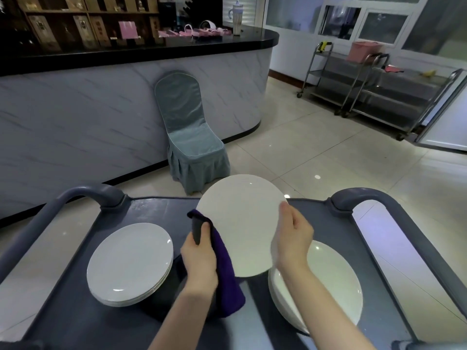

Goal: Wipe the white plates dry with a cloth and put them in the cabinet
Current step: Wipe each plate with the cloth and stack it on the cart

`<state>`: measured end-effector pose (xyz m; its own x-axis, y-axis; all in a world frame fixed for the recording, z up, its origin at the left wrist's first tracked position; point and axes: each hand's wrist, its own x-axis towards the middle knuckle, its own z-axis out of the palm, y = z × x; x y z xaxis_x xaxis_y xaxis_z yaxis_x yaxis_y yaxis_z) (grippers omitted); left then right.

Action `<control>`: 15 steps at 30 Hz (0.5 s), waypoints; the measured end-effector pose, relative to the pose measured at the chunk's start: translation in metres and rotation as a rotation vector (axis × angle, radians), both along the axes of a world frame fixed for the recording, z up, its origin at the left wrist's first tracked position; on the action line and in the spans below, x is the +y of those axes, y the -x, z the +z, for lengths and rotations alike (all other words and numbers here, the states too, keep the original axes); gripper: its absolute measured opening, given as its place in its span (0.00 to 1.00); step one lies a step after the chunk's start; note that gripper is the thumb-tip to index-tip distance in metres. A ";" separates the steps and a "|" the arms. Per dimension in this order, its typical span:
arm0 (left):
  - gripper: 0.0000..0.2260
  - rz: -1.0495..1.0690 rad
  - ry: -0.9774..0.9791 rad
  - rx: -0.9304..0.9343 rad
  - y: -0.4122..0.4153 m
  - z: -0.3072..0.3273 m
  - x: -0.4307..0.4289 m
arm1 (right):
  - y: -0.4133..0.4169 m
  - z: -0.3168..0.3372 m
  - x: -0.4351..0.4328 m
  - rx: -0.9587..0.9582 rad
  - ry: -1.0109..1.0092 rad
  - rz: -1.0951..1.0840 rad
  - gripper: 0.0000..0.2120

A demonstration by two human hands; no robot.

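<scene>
Over the grey cart (156, 210), in the head view, a white plate (242, 223) was held up at a tilt between the two hands, its face toward the person. The left hand (199, 256) had its fingers curled round a bunched purple cloth (227, 281) and held it against the plate's left rim, while the loose end of the cloth hung down past the wrist. The right hand (293, 238) gripped the plate's right rim; its fingertips lay on the near face, and the rest of the grip was probably behind the plate, where it was hidden.

On the cart lay a left stack (129, 263) of white plates, well apart from a right stack (333, 281) that sat beneath the right forearm; which pile was already dry could not be told. Beyond the cart stood a covered chair (187, 122) against a marble-fronted counter (101, 109), and steel trolleys (366, 92) stood far off to the right.

The step in hand looked to be the wiping itself, with the plate not yet set down. The next move would call for the cloth to sweep across the face while the right hand turned the rim; a firm pinch would be needed, since a damp glazed plate could slip. No cabinet could be made out for certain.
</scene>
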<state>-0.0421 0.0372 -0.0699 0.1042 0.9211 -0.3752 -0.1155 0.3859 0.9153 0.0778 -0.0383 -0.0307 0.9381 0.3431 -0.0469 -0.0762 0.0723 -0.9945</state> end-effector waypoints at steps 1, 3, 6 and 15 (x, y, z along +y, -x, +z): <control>0.09 0.058 0.023 -0.006 -0.004 -0.001 -0.007 | 0.011 -0.007 0.002 0.052 -0.024 -0.085 0.25; 0.08 0.121 0.040 -0.011 -0.008 0.000 -0.016 | 0.026 -0.023 0.003 0.120 -0.031 -0.207 0.18; 0.08 0.097 0.055 -0.005 -0.002 0.004 -0.007 | 0.031 -0.033 -0.006 0.095 0.031 -0.110 0.13; 0.11 -0.145 0.067 0.100 0.023 0.020 0.051 | -0.025 -0.007 -0.059 -1.508 0.505 0.684 0.30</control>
<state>-0.0652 0.0881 -0.0498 0.1933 0.8717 -0.4502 0.0359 0.4523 0.8911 0.1032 -0.0972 -0.0378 -0.0435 0.8947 0.4446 0.9858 0.1108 -0.1266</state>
